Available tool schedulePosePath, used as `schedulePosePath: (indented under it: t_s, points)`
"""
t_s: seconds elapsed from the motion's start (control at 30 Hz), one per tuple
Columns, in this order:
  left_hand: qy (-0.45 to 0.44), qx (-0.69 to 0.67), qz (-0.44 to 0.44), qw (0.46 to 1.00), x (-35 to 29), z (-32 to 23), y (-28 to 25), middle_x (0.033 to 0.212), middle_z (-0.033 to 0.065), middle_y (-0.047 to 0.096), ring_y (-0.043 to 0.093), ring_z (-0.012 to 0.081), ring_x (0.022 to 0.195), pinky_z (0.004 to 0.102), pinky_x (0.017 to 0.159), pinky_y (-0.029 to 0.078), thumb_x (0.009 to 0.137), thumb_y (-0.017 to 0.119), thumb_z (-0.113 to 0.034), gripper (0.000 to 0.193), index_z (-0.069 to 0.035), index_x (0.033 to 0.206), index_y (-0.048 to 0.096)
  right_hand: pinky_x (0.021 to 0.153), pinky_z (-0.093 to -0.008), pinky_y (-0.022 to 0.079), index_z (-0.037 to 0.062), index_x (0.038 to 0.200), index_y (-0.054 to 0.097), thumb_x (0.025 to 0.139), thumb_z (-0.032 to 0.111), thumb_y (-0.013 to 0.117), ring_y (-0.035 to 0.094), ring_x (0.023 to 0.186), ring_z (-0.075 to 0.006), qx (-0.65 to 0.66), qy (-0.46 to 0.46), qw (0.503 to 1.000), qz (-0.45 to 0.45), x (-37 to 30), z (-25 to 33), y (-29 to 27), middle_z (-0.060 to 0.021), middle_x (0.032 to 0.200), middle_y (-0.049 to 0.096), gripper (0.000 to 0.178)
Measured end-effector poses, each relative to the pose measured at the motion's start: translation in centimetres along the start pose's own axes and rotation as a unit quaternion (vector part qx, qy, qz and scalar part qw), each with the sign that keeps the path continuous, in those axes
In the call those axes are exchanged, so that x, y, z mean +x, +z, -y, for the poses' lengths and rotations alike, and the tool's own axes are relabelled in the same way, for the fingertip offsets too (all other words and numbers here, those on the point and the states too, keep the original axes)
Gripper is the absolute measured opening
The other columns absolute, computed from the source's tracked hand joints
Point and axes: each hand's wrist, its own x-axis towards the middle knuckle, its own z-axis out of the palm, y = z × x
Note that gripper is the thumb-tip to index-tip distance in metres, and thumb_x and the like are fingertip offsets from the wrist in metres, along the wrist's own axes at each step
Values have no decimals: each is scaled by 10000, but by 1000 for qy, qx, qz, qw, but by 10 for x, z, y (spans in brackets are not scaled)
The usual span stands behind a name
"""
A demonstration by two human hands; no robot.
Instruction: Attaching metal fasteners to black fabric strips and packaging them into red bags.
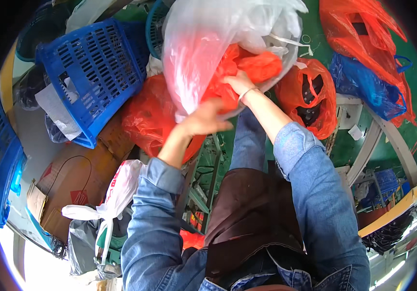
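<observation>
A large clear plastic bag (201, 29) fills the top middle, with a crumpled red plastic bag (262, 66) in its mouth. My right hand (240, 85) reaches into that mouth, its fingers closed on the red plastic. At the clear bag's near edge is my left hand (201, 121), slightly blurred, fingers apart and nothing seen in them. Beneath and left of it sits another full red bag (145, 114). Right of my right wrist stands an open red bag (332, 104) with dark items inside.
Blue slatted baskets (94, 63) stand at the left, near a cardboard box (68, 179) and a knotted white bag (121, 186). At the far right, a red bag (363, 46) and a blue bag (366, 85) lie by grey metal legs (400, 145) on the green floor.
</observation>
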Motion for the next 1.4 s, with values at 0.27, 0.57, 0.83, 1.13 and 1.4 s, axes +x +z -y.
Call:
schedulePosePath:
  t_s: [0.27, 0.57, 0.83, 1.13, 1.4]
  points:
    - [-282, -134, -275, 909, -41, 191, -111, 1239, 70, 495, 464, 191, 1115, 298, 899, 379, 836, 543, -415, 585, -56, 1285, 434, 773, -334, 507, 31, 1125, 556, 832, 35, 545, 601, 891, -186, 216, -39, 962, 163, -33, 33, -51, -90, 1059, 601, 294]
    - [-71, -129, -444, 884, 15, 78, -66, 1003, 103, 610, 565, 152, 887, 272, 752, 460, 672, 608, 15, 404, 31, 1074, 563, 823, -376, 435, -18, 1111, 513, 808, 116, 567, 535, 1001, -289, -210, -77, 951, -214, 24, 25, -86, -216, 1068, 549, 336]
    - [-134, -400, -46, 906, 5, -10, -38, 1351, 196, 356, 364, 272, 1237, 351, 1037, 265, 781, 565, -278, 685, 31, 1335, 306, 802, -297, 448, 15, 1239, 416, 762, 72, 623, 540, 959, -153, -28, -226, 974, 8, -57, 54, 32, -75, 1146, 533, 523]
    - [-161, -198, -353, 900, 7, 211, -103, 1118, 91, 557, 533, 183, 998, 305, 856, 430, 758, 599, -32, 453, -39, 1200, 500, 885, -393, 470, -17, 1156, 500, 811, 81, 477, 569, 1010, -253, 258, -32, 958, 122, -16, 64, -166, -143, 1156, 550, 359]
    - [-277, -415, -190, 845, 30, 59, -46, 1346, 126, 328, 303, 226, 1242, 392, 1033, 235, 749, 672, -243, 838, -96, 1410, 180, 817, -392, 493, -28, 1071, 550, 838, 118, 458, 592, 963, -262, 229, 25, 969, -90, 65, 34, -78, -126, 1063, 603, 290]
